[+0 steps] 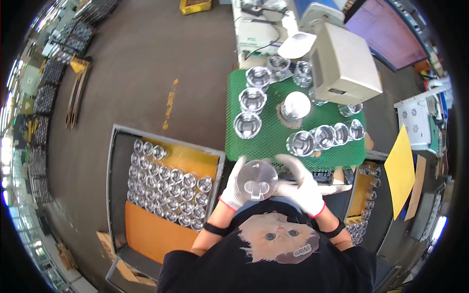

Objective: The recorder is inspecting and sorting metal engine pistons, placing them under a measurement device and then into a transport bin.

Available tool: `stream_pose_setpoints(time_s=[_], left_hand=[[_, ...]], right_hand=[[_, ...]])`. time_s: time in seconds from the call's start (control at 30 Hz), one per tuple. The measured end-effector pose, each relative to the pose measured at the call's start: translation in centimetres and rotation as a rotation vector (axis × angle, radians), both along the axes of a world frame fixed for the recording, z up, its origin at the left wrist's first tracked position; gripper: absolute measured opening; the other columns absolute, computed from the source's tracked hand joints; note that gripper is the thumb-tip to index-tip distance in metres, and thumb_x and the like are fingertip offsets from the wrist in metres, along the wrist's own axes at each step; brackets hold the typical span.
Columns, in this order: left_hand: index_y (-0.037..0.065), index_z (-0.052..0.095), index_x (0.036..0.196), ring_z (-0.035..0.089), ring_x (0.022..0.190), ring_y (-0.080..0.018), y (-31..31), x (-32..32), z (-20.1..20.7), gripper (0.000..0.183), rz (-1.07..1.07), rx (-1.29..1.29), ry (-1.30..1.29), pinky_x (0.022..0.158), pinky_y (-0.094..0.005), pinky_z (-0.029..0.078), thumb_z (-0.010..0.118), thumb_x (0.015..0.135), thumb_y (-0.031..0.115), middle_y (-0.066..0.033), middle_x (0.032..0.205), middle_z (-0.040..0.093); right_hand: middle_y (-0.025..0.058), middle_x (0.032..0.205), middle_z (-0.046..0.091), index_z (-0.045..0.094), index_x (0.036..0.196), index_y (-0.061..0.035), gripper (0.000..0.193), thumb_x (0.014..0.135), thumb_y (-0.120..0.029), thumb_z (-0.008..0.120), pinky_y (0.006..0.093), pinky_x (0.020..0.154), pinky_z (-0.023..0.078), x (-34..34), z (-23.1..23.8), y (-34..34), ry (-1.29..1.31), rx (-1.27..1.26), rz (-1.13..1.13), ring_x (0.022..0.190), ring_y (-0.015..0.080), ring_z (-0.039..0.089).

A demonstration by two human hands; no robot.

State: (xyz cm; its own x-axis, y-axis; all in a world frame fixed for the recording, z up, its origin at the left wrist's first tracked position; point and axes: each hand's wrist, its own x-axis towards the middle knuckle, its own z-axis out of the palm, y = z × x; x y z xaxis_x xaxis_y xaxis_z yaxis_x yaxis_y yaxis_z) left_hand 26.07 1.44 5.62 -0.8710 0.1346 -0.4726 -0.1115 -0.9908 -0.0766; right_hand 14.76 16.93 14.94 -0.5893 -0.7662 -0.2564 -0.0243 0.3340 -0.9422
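A metal piston is held close in front of my body, its round grey crown with two circular recesses facing up. My left hand, in a white glove with a red cuff, is closed around its left side; the piston hides some of the fingers. At the piston's right edge is my right hand, gloved alike, its fingers spread apart and slightly blurred. Beyond my hands, several shiny pistons stand on a green mesh mat. Among them a brightly lit white round part rests on a metal base.
At left, a grey-rimmed bin holds rows of pistons and an orange-brown sheet. Another bin of pistons stands at right. A beige box-shaped device and a white lamp shade overhang the mat. A keyboard lies below its near edge.
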Motion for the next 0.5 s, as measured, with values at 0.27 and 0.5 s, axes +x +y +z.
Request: stream_pose_setpoints(time_s=[0.27, 0.5], left_hand=[[0.005, 0.052, 0.132, 0.062, 0.112, -0.0258, 2.6, 0.0, 0.1, 0.060, -0.035, -0.385, -0.208, 0.097, -0.0399, 0.051, 0.039, 0.100, 0.054, -0.0127, 0.124, 0.062], [0.000, 0.064, 0.118, 0.068, 0.087, -0.0267, -3.0, -5.0, -0.2, 0.050, -0.181, -2.158, -0.383, 0.078, -0.0360, 0.053, 0.069, 0.085, 0.038, -0.0168, 0.101, 0.070]], right_hand=[[0.0237, 0.130, 0.048, 0.044, 0.136, -0.0074, 0.088, 0.062, -0.036, 0.083, 0.0434, 0.098, 0.047, -0.7, -1.2, -1.2, 0.298, 0.100, 0.133, 0.117, 0.0397, 0.053], [0.0116, 0.129, 0.057, 0.043, 0.140, -0.0057, 0.063, 0.083, -0.024, 0.064, 0.0367, 0.099, 0.048, -3.8, -7.8, 7.4, -1.150, -0.337, -0.526, 0.117, 0.0233, 0.058]])
